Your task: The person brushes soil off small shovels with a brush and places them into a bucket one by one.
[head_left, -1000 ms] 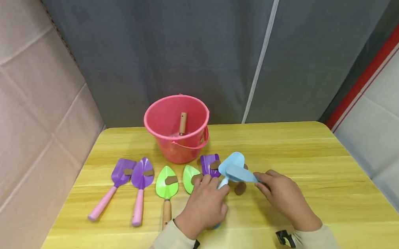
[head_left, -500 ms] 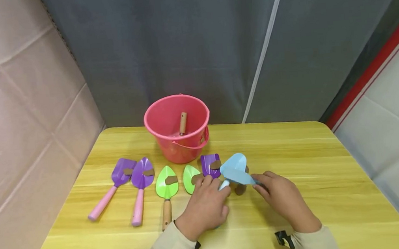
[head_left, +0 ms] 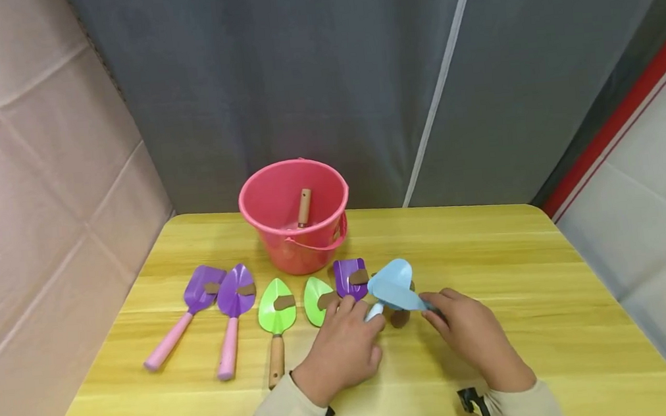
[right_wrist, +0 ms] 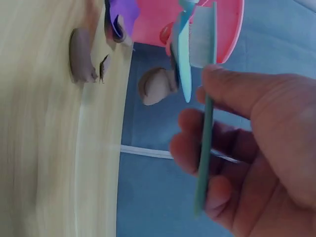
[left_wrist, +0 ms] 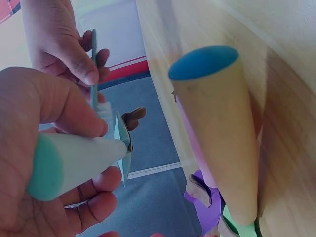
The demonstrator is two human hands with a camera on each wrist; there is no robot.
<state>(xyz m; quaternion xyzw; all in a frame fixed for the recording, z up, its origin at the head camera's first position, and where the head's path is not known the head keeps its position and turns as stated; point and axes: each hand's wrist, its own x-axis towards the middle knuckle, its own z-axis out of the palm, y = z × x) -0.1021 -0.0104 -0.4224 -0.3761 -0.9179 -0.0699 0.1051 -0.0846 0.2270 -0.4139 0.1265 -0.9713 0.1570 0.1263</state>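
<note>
My left hand (head_left: pixel 342 349) grips the pale handle of a light blue hand trowel (head_left: pixel 397 271), whose blade is raised off the table. In the left wrist view the trowel's handle (left_wrist: pixel 86 158) has a mint-coloured end. My right hand (head_left: pixel 477 334) pinches the flat handle of a light blue brush (head_left: pixel 396 295). Pale bristles (right_wrist: pixel 202 37) show in the right wrist view, facing the trowel blade. A brown lump (right_wrist: pixel 157 86) clings at the blade's back side. Another brown lump (head_left: pixel 400 319) lies below the two tools.
A pink bucket (head_left: pixel 298 257) with a wooden-handled tool (head_left: pixel 304 207) inside stands behind. Purple trowels (head_left: pixel 235 292) and green trowels (head_left: pixel 276 309) lie in a row, brown pieces on their blades. A purple square shovel (head_left: pixel 344 273) lies near my left hand. Grey cloth hangs behind the table.
The brush has shifted slightly left and down across the trowel blade, my right hand moving with it. The trowel has moved slightly right and down. The other tools stay put.
</note>
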